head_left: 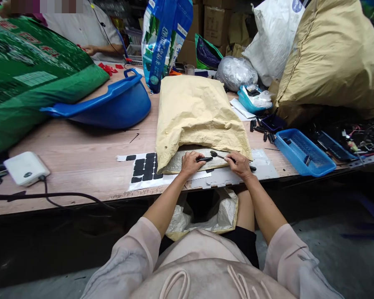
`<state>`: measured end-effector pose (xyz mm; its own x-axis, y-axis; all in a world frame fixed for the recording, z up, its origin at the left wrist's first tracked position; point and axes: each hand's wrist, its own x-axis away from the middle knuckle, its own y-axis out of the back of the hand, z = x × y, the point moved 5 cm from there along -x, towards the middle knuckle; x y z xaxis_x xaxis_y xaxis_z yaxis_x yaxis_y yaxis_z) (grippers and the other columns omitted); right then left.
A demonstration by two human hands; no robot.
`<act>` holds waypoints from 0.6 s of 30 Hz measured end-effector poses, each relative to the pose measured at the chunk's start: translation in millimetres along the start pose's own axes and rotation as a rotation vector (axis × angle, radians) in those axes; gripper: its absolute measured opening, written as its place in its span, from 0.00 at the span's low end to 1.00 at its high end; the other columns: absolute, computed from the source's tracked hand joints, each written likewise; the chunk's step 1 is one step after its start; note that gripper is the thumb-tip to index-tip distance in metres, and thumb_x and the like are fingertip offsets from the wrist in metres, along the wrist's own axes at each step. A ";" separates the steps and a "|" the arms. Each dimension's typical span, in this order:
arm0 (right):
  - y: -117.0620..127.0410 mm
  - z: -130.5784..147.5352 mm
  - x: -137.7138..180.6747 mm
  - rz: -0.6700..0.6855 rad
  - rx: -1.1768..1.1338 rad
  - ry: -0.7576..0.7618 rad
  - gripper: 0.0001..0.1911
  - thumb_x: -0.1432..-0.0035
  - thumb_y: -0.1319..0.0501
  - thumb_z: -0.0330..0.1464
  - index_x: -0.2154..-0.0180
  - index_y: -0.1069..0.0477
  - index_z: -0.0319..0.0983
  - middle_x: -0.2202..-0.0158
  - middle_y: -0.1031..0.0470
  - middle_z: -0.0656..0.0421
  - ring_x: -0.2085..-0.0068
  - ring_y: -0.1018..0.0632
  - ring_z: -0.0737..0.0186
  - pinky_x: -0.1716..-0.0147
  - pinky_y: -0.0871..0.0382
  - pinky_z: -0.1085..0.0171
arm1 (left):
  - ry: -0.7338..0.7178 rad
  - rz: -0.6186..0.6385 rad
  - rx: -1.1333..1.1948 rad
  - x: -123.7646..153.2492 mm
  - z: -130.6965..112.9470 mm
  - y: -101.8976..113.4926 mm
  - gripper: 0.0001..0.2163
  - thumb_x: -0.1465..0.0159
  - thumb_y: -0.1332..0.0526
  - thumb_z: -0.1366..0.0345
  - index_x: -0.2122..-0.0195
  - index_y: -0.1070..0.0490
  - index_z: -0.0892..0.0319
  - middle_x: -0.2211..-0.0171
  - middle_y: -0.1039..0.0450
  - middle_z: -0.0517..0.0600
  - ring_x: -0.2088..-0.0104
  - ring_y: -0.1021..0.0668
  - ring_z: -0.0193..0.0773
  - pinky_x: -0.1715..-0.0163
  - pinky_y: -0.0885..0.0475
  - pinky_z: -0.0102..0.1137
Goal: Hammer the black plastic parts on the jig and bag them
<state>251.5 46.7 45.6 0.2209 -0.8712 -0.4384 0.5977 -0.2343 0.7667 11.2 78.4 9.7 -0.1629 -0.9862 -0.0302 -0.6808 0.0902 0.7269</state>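
Observation:
My left hand [191, 162] is closed around a slim black piece [205, 159] whose tip points right. In my right hand [239, 165] is a thin tool [218, 155] with a dark rounded head, a silvery shaft and a black handle end; it looks like a small brush. The tool's head sits just beside the tip of the black piece; I cannot tell whether they touch. Both hands are at the open mouth of a yellow woven sack [202, 112] lying on the bench. Below, a second open sack [227, 211] with a pale lining hangs at my lap.
A sheet of black square stickers [143, 168] lies left of the sack. Farther left are a blue scoop basin [112, 104], a white box [26, 168] with a cable, and a green sack [34, 74]. A blue tray [303, 151] stands right. Another person [84, 29] sits across.

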 end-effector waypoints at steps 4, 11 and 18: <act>-5.8 12.3 -7.4 0.038 -0.054 0.015 0.14 0.30 0.41 0.40 0.65 0.22 0.43 0.65 0.21 0.56 0.62 0.22 0.58 0.60 0.31 0.62 | 0.007 0.003 0.010 -1.3 1.4 -0.9 0.09 0.39 0.30 0.61 0.56 0.18 0.47 0.53 0.19 0.46 0.47 0.28 0.48 0.45 0.38 0.42; -17.1 9.3 -10.0 0.112 0.020 -0.064 0.11 0.33 0.38 0.38 0.67 0.21 0.43 0.65 0.19 0.57 0.63 0.21 0.58 0.64 0.33 0.63 | 0.033 0.012 -0.003 -3.4 1.8 -2.1 0.10 0.40 0.29 0.60 0.56 0.17 0.46 0.53 0.19 0.46 0.47 0.28 0.47 0.44 0.38 0.41; -20.2 23.5 -20.9 0.132 -0.008 -0.053 0.12 0.33 0.38 0.39 0.65 0.20 0.42 0.64 0.18 0.56 0.62 0.21 0.59 0.62 0.33 0.64 | 0.025 0.025 -0.006 -2.4 0.7 -1.2 0.09 0.40 0.30 0.61 0.57 0.19 0.48 0.52 0.20 0.46 0.46 0.28 0.48 0.44 0.38 0.41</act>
<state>216.6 59.5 50.3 0.2572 -0.9159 -0.3083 0.5725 -0.1126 0.8121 11.9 80.7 8.3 -0.1617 -0.9868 0.0049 -0.6727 0.1138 0.7311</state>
